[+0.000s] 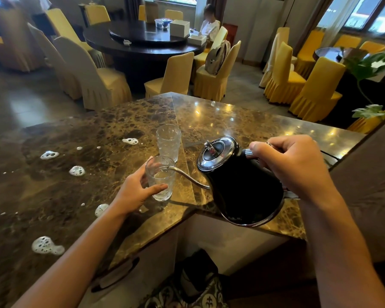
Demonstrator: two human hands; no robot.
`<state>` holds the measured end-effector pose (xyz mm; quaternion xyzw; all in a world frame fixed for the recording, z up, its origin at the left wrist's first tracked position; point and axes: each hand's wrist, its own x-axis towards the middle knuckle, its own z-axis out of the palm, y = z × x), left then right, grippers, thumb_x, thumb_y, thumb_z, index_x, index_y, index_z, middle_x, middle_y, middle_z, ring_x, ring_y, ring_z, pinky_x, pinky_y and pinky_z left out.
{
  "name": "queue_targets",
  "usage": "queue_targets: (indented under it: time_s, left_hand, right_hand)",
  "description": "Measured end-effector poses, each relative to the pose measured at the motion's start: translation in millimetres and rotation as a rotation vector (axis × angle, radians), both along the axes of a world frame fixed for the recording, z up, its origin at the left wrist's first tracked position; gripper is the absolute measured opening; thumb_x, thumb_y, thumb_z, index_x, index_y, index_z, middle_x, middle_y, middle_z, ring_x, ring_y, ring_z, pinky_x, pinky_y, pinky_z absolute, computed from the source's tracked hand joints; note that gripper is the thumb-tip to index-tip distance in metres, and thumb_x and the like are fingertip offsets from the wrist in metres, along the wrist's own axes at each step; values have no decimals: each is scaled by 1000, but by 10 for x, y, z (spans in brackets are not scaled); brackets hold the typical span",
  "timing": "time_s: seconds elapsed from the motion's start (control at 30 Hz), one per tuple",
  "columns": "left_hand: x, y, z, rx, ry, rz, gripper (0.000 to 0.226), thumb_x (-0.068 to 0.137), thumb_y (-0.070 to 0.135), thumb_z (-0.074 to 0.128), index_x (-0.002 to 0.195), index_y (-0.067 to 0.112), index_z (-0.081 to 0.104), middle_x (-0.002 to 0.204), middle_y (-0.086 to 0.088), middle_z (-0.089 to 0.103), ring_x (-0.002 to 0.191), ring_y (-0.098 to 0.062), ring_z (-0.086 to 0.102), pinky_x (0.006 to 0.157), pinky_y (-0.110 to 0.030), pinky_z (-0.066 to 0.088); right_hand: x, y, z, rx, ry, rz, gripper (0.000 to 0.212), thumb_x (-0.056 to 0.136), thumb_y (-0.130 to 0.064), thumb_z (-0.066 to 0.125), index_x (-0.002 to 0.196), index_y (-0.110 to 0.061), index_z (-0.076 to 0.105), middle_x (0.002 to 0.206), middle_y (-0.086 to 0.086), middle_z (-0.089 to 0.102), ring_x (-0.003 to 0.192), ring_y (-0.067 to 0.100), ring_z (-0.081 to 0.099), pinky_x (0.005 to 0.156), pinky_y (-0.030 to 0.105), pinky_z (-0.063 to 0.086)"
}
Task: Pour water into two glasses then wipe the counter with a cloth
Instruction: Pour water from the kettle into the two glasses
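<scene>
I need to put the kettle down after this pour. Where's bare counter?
Bare marble lies right of the far glass, stretching along the counter toward its far edge. Behind the kettle, by the right hand, there is a dark cord, so stay forward. Left of the near glass and left hand, foam blobs dot the surface.

Yellow-covered chairs, round table

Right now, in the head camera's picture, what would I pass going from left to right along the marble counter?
Foam blobs → left hand → the glass it holds → the gooseneck spout, its tip at that glass's rim → black kettle → right hand on the kettle's handle. A second glass stands just beyond the first.
</scene>
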<state>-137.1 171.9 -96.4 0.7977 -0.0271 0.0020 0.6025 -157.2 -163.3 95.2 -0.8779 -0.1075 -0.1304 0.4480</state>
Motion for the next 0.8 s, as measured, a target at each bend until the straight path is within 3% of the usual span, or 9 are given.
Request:
queue_targets:
  time_s: [0.07,0.23,0.43,0.67,0.8]
  left_hand:
    - [-7,-1,5,-2,3,4,105,73,32,87,160,18,31,141,14,61,130,4,57,107,-14,44]
    - [-14,4,2,8,6,6,103,73,32,88,159,18,33,141,15,61,130,3,57,105,-13,45]
    - [-17,18,3,21,9,28,95,71,35,90,153,13,46,141,3,64,130,-6,61,115,-36,45]
    - [-2,27,-26,36,-5,20,92,72,36,89,151,13,48,138,3,66,129,-8,62,114,-38,46]
    - [-1,24,-44,34,-15,16,91,72,36,89,151,15,48,135,8,67,125,-2,63,110,-25,48]
  right_hand:
    - [8,5,23,-1,-13,7,49,84,-45,71,58,-2,68,43,1,51,42,6,43,41,20,32]
    - [17,25,50,-6,-11,22,49,83,-46,72,60,-3,69,51,14,57,45,8,45,42,24,34]
    - [68,34,104,-59,-25,32,46,90,-40,75,60,-5,71,44,-2,50,43,4,43,42,16,31]
    - [103,77,187,-89,-11,52,47,82,-49,70,58,-9,71,40,-12,47,43,4,43,42,13,31]
    - [138,92,199,-111,-22,56,50,82,-50,69,60,-4,72,44,-8,49,46,4,44,43,14,32]
